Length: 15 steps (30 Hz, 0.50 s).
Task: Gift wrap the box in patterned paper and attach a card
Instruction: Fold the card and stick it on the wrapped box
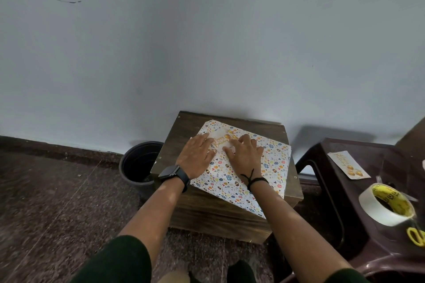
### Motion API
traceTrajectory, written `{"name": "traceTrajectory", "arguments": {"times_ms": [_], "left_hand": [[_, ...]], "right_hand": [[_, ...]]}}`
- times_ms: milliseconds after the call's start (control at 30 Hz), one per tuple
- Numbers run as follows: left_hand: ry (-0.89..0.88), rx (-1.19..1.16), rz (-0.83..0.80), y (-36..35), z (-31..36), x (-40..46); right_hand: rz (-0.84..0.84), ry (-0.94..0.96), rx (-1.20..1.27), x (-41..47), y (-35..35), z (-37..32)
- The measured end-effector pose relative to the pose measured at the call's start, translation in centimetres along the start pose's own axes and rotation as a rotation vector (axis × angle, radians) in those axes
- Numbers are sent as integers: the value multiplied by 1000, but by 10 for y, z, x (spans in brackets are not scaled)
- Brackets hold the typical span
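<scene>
Head view: wrapped box (pixel 243 174) sits on the wooden desk (pixel 181 135).
Card (pixel 220 141): lies on the box top.
Left hand (pixel 195 156): flat, fingers spread, pressing the card's edge.
Right hand (pixel 245 156): flat too, pressing.
Tip: smooth outward, firm, keeping it square.
Tape roll (pixel 386 204): waiting nearby.
</scene>
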State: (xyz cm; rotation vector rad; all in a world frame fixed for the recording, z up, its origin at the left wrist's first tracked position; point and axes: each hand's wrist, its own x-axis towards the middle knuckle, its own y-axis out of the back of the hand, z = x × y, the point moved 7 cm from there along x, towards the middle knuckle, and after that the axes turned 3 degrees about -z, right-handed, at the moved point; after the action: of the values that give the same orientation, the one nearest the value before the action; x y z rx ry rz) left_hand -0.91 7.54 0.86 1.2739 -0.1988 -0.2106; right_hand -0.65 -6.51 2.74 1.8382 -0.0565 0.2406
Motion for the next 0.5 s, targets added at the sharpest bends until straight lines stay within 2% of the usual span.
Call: {"name": "traceTrajectory", "arguments": {"times_ms": [200,367,500], "left_hand": [[27,69,-74,-2,2,-2],[26,126,-58,-1,7,-1],[45,274,-52,5,17,-4]], "right_hand": [[-2,39,118,1,-6,1],[-7,38,119,0,-6,2],[-39,50,202,0,0,5]]}}
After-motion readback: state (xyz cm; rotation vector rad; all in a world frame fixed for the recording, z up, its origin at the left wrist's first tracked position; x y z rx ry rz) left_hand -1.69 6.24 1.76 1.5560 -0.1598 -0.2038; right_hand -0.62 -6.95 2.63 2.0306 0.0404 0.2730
